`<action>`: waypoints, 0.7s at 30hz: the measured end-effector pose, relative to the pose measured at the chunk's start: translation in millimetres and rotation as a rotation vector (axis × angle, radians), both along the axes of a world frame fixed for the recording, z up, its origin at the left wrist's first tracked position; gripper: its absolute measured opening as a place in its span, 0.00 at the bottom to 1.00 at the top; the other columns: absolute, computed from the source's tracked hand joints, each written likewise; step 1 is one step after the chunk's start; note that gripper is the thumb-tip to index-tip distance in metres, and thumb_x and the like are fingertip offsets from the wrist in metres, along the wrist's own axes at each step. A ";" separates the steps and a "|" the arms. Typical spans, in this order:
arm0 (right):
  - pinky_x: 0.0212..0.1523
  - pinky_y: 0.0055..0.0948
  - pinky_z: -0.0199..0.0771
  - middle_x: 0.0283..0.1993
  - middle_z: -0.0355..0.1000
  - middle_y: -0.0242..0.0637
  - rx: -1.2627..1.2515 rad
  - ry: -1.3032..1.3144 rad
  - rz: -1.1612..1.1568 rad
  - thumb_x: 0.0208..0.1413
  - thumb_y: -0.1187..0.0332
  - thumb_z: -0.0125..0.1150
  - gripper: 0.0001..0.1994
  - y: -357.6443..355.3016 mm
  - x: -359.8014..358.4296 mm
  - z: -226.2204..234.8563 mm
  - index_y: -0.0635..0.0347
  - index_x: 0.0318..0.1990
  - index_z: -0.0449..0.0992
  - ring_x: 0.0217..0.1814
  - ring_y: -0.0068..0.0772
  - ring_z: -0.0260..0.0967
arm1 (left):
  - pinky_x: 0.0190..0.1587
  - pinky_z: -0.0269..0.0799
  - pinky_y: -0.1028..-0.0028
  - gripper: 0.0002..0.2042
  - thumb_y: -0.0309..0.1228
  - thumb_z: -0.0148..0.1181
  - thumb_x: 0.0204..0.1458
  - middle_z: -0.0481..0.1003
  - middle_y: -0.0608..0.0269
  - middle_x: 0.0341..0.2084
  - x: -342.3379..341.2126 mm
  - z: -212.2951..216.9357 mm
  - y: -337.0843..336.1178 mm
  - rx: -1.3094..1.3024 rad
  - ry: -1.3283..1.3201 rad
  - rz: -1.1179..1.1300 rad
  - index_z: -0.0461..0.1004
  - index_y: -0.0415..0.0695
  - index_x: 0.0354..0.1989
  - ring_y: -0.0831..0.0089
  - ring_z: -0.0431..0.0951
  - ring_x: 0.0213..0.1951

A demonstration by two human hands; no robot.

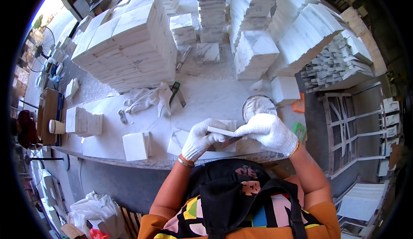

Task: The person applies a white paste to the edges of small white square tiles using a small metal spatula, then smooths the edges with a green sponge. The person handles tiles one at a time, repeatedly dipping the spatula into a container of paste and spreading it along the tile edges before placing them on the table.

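Stone workshop: marble tile stacks (129,51), dusty bench (200,96).

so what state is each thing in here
left hand: gloved, closed on one end of the white tile
right hand: gloved, at the tile's other end, exact grip unclear
white tile: held, narrow edge facing the camera
round dish: holding white material
white cloth: crumpled
green-handled tool: lying down, blade bare
cup: upright
large tile block: stacked

Daylight is glaring through the far-left opening (50,7), the pale surface (155,126) is showing bright and clear, the far right is falling dim, and fisheye distortion is bending edges.
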State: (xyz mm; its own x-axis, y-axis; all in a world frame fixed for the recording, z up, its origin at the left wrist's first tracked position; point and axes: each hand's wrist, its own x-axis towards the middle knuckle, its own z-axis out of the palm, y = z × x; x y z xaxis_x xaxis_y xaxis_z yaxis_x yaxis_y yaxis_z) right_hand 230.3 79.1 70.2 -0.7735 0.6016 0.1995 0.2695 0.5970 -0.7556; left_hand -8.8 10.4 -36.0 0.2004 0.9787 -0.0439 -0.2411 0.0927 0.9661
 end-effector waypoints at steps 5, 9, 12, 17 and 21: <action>0.39 0.35 0.76 0.36 0.79 0.41 0.052 -0.015 -0.105 0.51 0.77 0.62 0.15 -14.1 -1.0 1.7 0.55 0.47 0.83 0.36 0.41 0.77 | 0.40 0.75 0.76 0.18 0.37 0.73 0.48 0.79 0.65 0.34 2.4 2.5 0.0 -0.006 -0.031 0.020 0.78 0.38 0.42 0.78 0.77 0.35; 0.40 0.33 0.77 0.37 0.79 0.41 0.077 -0.026 -0.235 0.52 0.79 0.61 0.16 -31.2 -6.4 1.5 0.58 0.48 0.82 0.37 0.41 0.78 | 0.41 0.74 0.75 0.13 0.30 0.71 0.49 0.79 0.65 0.33 5.5 2.4 -2.1 0.045 0.095 0.073 0.79 0.39 0.41 0.78 0.77 0.35; 0.40 0.30 0.77 0.37 0.79 0.42 0.072 0.035 -0.324 0.54 0.80 0.62 0.14 -41.6 -8.0 -5.4 0.62 0.49 0.81 0.37 0.35 0.78 | 0.42 0.73 0.74 0.13 0.29 0.71 0.48 0.79 0.64 0.33 6.6 1.6 -2.4 0.074 0.148 0.088 0.79 0.39 0.40 0.77 0.77 0.36; 0.37 0.24 0.76 0.39 0.79 0.39 -0.058 0.075 -0.474 0.58 0.82 0.57 0.16 -60.2 -14.5 -15.4 0.64 0.53 0.79 0.36 0.25 0.75 | 0.42 0.72 0.74 0.14 0.32 0.73 0.47 0.79 0.63 0.34 7.8 2.2 -4.5 0.086 0.145 0.113 0.79 0.39 0.39 0.75 0.76 0.36; 0.36 0.21 0.75 0.41 0.79 0.37 -0.094 0.085 -0.517 0.59 0.82 0.55 0.17 -65.6 -19.6 -14.6 0.64 0.55 0.77 0.34 0.22 0.73 | 0.42 0.72 0.73 0.14 0.33 0.73 0.47 0.79 0.63 0.34 7.6 1.1 -4.1 0.082 0.099 0.100 0.80 0.39 0.39 0.74 0.76 0.37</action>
